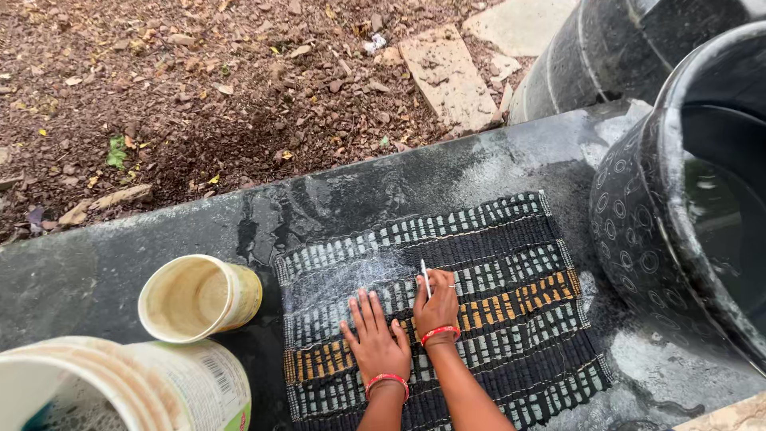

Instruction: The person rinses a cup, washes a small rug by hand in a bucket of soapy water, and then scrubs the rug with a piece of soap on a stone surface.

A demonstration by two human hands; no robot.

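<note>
On the wet dark slab (144,255), the left hand (375,339) presses flat, fingers spread, on a striped woven mat (495,263) beside the right hand (436,307), which grips a thin white object (425,278), hard to identify; two tubs (199,297) lie left, a black barrel (678,207), cut off, right.

You've got two packages at lower left on the dark wet slab: a small cream plastic tub (199,297) lying on its side, mouth toward you, yellowish wall. Just below it, a bigger white bucket (120,387), also tipped, carries a white label (214,375) with a black barcode and a green-pink edge.
</note>
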